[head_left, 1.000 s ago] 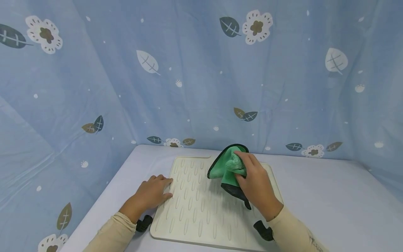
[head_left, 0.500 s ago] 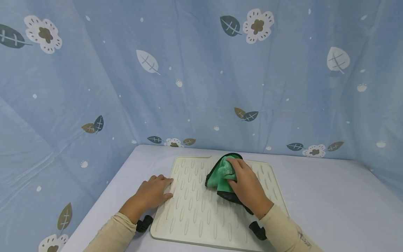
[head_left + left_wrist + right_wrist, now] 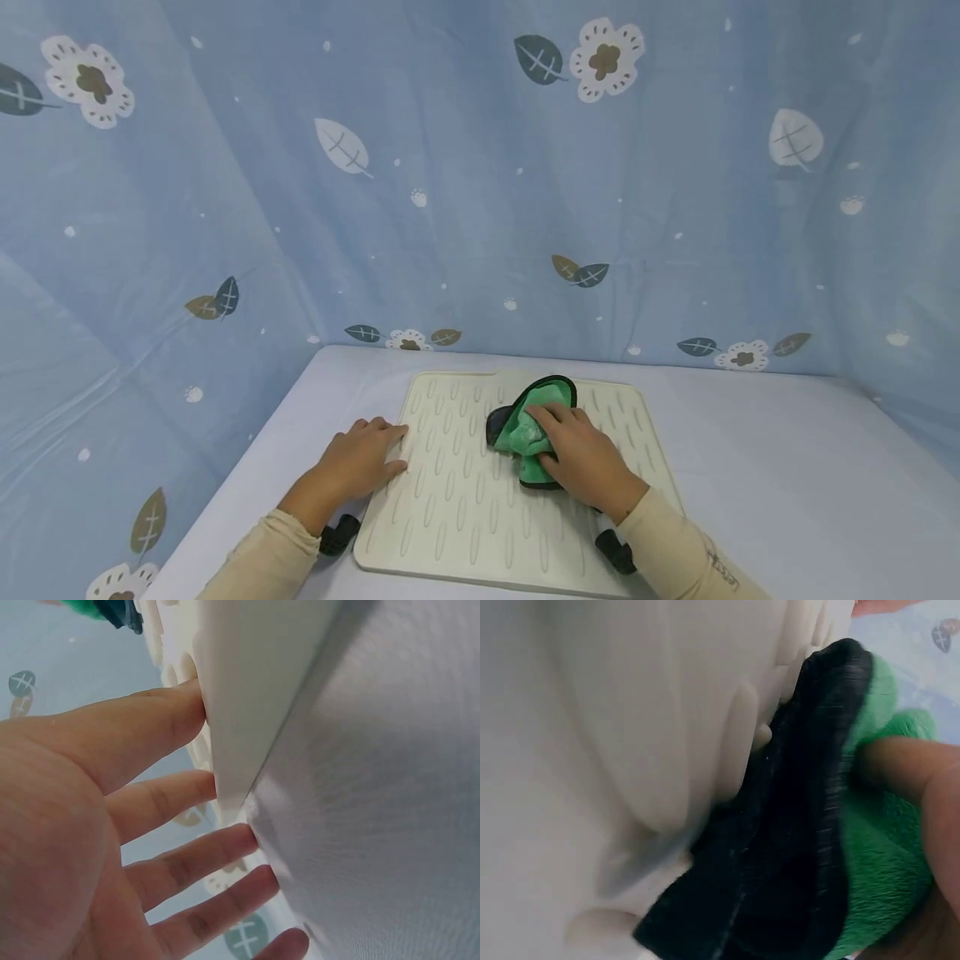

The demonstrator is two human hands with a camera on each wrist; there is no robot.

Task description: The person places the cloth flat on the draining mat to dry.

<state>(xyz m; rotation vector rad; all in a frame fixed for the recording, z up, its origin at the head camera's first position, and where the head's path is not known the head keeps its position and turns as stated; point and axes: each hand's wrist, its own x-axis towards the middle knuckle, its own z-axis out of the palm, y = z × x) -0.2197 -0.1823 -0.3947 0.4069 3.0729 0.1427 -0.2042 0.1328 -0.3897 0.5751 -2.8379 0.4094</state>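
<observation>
A cream mat (image 3: 450,517) with raised oval ridges lies flat on the white-covered table. My right hand (image 3: 588,458) grips a bunched green cloth (image 3: 532,429) with black edging, low over the mat's middle. In the right wrist view the cloth's dark border (image 3: 780,825) meets the ridged surface. At the mat's left edge rests my left hand (image 3: 358,461), its thumb and forefinger touching the rim. The left wrist view has that hand (image 3: 142,817) with fingers spread fairly straight, thumb and index on the mat's side (image 3: 255,682), other fingertips at the white cover.
White cloth covers the table (image 3: 765,467) around the mat. A blue curtain (image 3: 465,208) with leaf and flower prints hangs behind and to the left. Black wrist mounts (image 3: 339,533) sit under both forearms.
My right hand has carried the green cloth left and down onto the mat's middle, and the cloth has folded over. The left hand has stayed at the mat's edge.
</observation>
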